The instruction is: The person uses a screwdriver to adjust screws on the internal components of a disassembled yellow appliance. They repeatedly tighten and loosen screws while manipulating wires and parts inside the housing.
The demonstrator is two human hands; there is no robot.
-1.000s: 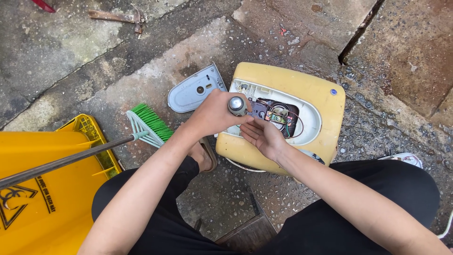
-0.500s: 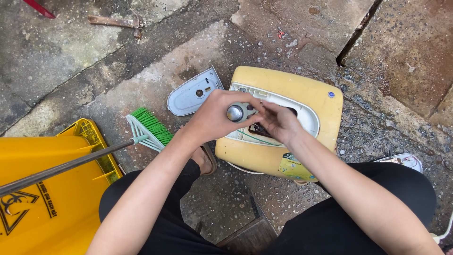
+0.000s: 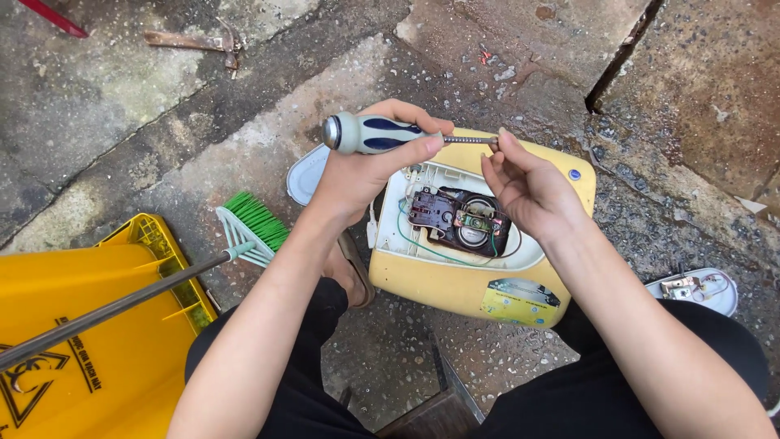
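Note:
My left hand [image 3: 366, 171] grips a screwdriver [image 3: 382, 133] with a grey and blue handle, held level above a yellow appliance housing [image 3: 455, 284]. My right hand [image 3: 528, 191] pinches the metal shaft near its tip with thumb and fingers. The housing lies on the concrete with its cover off, showing a dark switch part [image 3: 459, 221] with green and white wires inside a white recess. Both forearms reach forward over my knees in black trousers.
A grey-white cover plate [image 3: 307, 175] lies left of the housing. A green-bristled broom [image 3: 244, 223] leans over a yellow mop bucket [image 3: 89, 341] at the left. A small white part with wires [image 3: 699, 291] lies right. A rusty hammer [image 3: 191, 41] rests far back.
The screwdriver has been lifted off the housing and turned level. My right hand has moved from the opened recess up to the shaft tip. The camera has come closer.

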